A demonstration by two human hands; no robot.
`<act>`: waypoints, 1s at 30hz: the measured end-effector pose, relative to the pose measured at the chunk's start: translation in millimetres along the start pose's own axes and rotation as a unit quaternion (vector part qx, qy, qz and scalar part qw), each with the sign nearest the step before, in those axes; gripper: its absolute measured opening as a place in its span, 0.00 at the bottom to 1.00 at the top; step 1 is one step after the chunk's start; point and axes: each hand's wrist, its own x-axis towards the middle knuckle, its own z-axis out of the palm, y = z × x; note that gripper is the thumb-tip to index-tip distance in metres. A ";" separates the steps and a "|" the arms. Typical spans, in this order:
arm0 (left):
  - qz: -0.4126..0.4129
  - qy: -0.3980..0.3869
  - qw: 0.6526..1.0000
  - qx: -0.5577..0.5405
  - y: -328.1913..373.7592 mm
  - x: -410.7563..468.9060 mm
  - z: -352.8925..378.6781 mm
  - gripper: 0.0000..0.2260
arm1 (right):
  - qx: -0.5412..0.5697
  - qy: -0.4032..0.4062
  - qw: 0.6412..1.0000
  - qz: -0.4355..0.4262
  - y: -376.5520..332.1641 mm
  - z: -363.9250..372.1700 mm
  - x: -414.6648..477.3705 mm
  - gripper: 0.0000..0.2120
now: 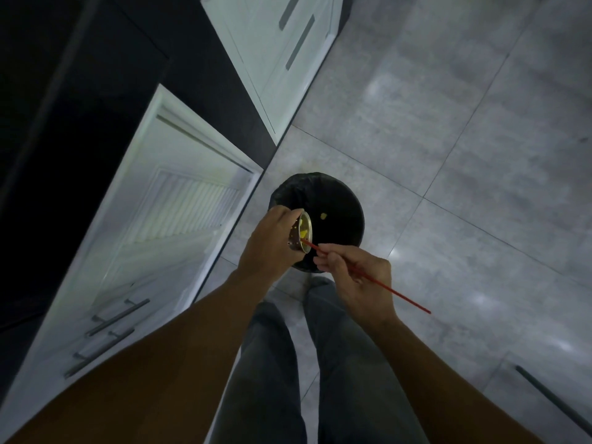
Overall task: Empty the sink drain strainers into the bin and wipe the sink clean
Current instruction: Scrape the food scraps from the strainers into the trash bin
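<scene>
One strainer (294,240) of the sink's set is partway emptied in this view from above. The perforated metal cup, held at the centre of the frame, is tipped on its side with its mouth facing the black-lined bin (320,184) that stands on the grey floor tiles (448,155) just beyond the person's feet. A single yellow scrap (323,215) lies inside the bin, while more yellow scraps (303,232) cling to the inside of the cup, so the emptying looks begun but not finished. No second strainer can be seen, and neither the sink nor any cloth is in frame; the wiping, by this evidence, is all yet to come.

The left hand (272,241) reaches in from the lower left, its fingers wrapped around the back of the strainer and holding it over the near-left edge of the bin. The right hand (355,277), just right of centre, pinches a thin red stick (400,296) between thumb and curled fingers, much as one holds a pen. The stick's tip pokes into the cup's mouth among the scraps, and its long tail runs off toward the lower right. Both forearms angle up from the bottom of the frame above legs in grey trousers (272,363). White cabinet doors (179,219) fill the left side.
</scene>
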 end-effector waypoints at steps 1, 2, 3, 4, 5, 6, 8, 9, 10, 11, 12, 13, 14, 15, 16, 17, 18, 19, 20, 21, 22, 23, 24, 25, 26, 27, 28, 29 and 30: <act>0.001 0.001 1.000 -0.001 -0.4 -0.4 0.1 0.36 | 0.000 -0.007 1.000 0.013 -0.5 2.0 1.5 0.09; 0.003 0.002 1.000 -0.002 -0.8 -0.6 0.3 0.36 | -0.002 -0.012 1.000 0.028 -0.7 3.3 3.2 0.09; 0.006 0.003 1.000 -0.002 -1.4 -0.9 0.4 0.35 | -0.004 -0.014 0.999 0.040 -0.6 3.6 4.9 0.09; 0.007 0.005 1.000 -0.001 -2.0 -1.2 0.6 0.35 | -0.004 -0.013 0.999 0.049 -0.3 3.0 6.3 0.09; 0.008 0.006 1.000 0.001 -2.6 -1.4 0.8 0.35 | -0.001 -0.009 0.998 0.054 0.0 1.5 7.3 0.09; 0.010 0.007 1.000 0.003 -3.3 -1.9 1.2 0.35 | 0.001 -0.002 0.998 0.056 0.5 -0.6 7.7 0.09; 0.009 0.008 1.000 0.008 -4.9 -3.1 2.0 0.35 | -0.005 0.013 0.999 0.052 2.1 -5.5 8.0 0.09; 0.007 0.009 1.000 0.009 -5.4 -3.9 2.5 0.35 | -0.009 0.020 0.999 0.050 3.1 -8.0 7.9 0.09; 0.006 0.010 1.000 0.009 -5.6 -4.3 2.6 0.35 | -0.008 0.026 0.998 0.049 3.9 -10.6 7.6 0.09; 0.006 0.011 1.000 0.007 -5.6 -4.4 2.6 0.35 | -0.002 0.031 0.998 0.048 4.4 -12.7 7.7 0.09; 0.007 0.012 1.000 0.007 -5.5 -4.1 2.6 0.35 | 0.005 0.031 0.998 0.046 4.6 -14.1 7.7 0.09; 0.007 0.013 1.000 0.007 -5.4 -3.6 2.4 0.35 | 0.014 0.025 0.999 0.042 4.3 -14.3 7.7 0.09; 0.006 0.013 1.000 0.007 -5.1 -3.0 2.0 0.35 | 0.022 0.014 0.999 0.039 3.6 -13.2 7.9 0.09; 0.005 0.014 1.000 0.007 -4.6 -2.2 1.3 0.35 | 0.027 0.001 0.999 0.038 2.9 -10.7 8.3 0.09; 0.004 0.015 1.000 0.005 -4.0 -1.7 0.7 0.35 | 0.026 -0.013 0.999 0.042 2.3 -7.5 9.2 0.09; 0.003 0.015 1.000 0.000 -3.5 -1.2 0.1 0.36 | 0.021 -0.024 0.998 0.049 1.7 -4.1 10.3 0.09; 0.002 0.016 1.000 -0.008 -3.0 -0.9 -0.6 0.37 | 0.017 -0.029 0.998 0.054 1.3 -1.0 11.4 0.09; 0.003 0.017 1.000 -0.016 -2.7 -0.8 -1.1 0.37 | 0.016 -0.029 0.998 0.058 1.2 1.2 12.5 0.09; 0.003 0.020 1.000 -0.022 -2.8 -0.9 -1.8 0.36 | 0.019 -0.024 0.998 0.063 1.3 2.2 13.3 0.09; 0.003 0.024 0.999 -0.026 -3.1 -0.9 -2.3 0.35 | 0.022 -0.016 0.997 0.068 1.3 2.3 14.0 0.09; 0.003 0.027 0.999 -0.027 -3.7 -1.0 -2.9 0.33 | 0.023 -0.007 0.997 0.070 1.2 1.6 13.9 0.09; 0.002 0.029 0.999 -0.027 -4.3 -1.0 -3.3 0.32 | 0.022 0.001 0.997 0.068 1.3 0.4 13.2 0.09; 0.001 0.029 0.999 -0.026 -4.8 -1.0 -3.9 0.31 | 0.018 0.009 0.998 0.064 1.5 -0.8 11.9 0.09; 0.001 0.028 0.999 -0.025 -5.0 -0.8 -4.4 0.31 | 0.014 0.017 0.998 0.063 1.9 -2.0 10.3 0.09; 0.002 0.030 0.999 -0.025 -4.9 -0.9 -4.8 0.30 | 0.009 0.027 0.998 0.061 2.2 -3.6 8.5 0.09; 0.005 0.032 0.999 -0.026 -4.7 -0.8 -5.2 0.30 | 0.004 0.039 0.998 0.057 2.4 -4.9 7.2 0.09; 0.006 0.034 0.999 -0.027 -4.1 -0.7 -5.5 0.29 | 0.000 0.051 0.997 0.049 2.7 -6.3 6.6 0.09; 0.006 0.033 0.999 -0.026 -3.6 -0.6 -5.9 0.29 | -0.002 0.063 0.997 0.037 3.0 -7.4 6.6 0.09; 0.005 0.032 0.999 -0.024 -3.0 -0.5 -6.3 0.29 | -0.003 0.069 0.997 0.021 3.0 -8.0 6.9 0.09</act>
